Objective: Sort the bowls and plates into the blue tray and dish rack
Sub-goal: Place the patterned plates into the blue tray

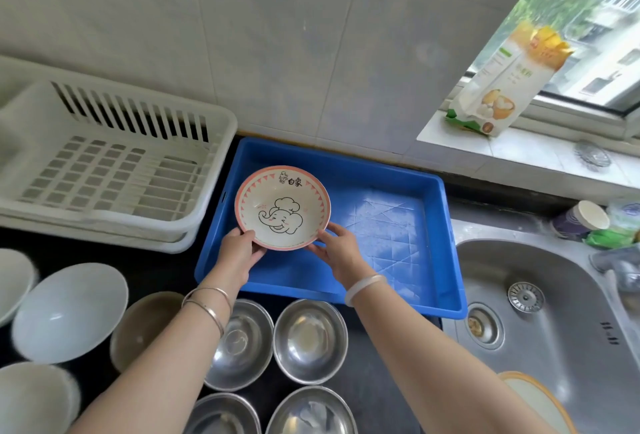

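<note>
Counter | blue tray (398,243) seemingly bare | both hands' fingers (251,236) grip elephant bowl (282,207)

pink-rimmed elephant bowl (282,207), blue tray (398,191), white rack (114,170)

1. Bowl (282,207): glazed ceramic, glossy, printed elephant, pink rim
2. Tray (434,246): blue plastic, smooth, floor scuffed whitish with scored lines
3. Rack (114,170): white slotted plastic, matt
4. Steel bowls (310,340): metal, brushed sheen, dull reflections
5. White bowls (69,312): smooth, glossy; ceramic or plastic, can't tell
6. Sink (554,312): stainless steel, satin finish
7. Wall tiles (277,35): pale, smooth, slight gloss
8. Bag (502,87): glossy printed packaging
</note>
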Available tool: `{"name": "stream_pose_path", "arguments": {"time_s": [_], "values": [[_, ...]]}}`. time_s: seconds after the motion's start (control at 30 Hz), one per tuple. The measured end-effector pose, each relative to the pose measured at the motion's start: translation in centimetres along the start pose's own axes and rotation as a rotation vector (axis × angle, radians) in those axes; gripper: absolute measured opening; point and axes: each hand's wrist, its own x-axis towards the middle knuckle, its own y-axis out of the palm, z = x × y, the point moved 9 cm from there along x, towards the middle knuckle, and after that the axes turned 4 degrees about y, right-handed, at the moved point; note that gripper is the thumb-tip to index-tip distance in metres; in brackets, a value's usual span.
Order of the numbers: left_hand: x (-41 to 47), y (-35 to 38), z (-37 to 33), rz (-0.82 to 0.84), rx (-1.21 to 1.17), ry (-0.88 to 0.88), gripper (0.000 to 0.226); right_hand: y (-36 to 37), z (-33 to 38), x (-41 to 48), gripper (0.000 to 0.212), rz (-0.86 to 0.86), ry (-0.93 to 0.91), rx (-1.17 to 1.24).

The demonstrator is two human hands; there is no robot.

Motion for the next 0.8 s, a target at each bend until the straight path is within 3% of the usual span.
{"name": "stream_pose_path", "arguments": {"time_s": [0.47, 0.8], "values": [[1.8, 0.8, -1.5, -0.014, -0.053, 0.134, 0.030, 1.3, 1.6, 2.6, 0.037, -0.125, -0.007, -0.044], [0.1, 0.9, -2.0, -0.106, 0.038, 0.260, 0.029, 1.9, 1.0, 1.4, 0.036, 0.009, -0.003, -0.019]]}}
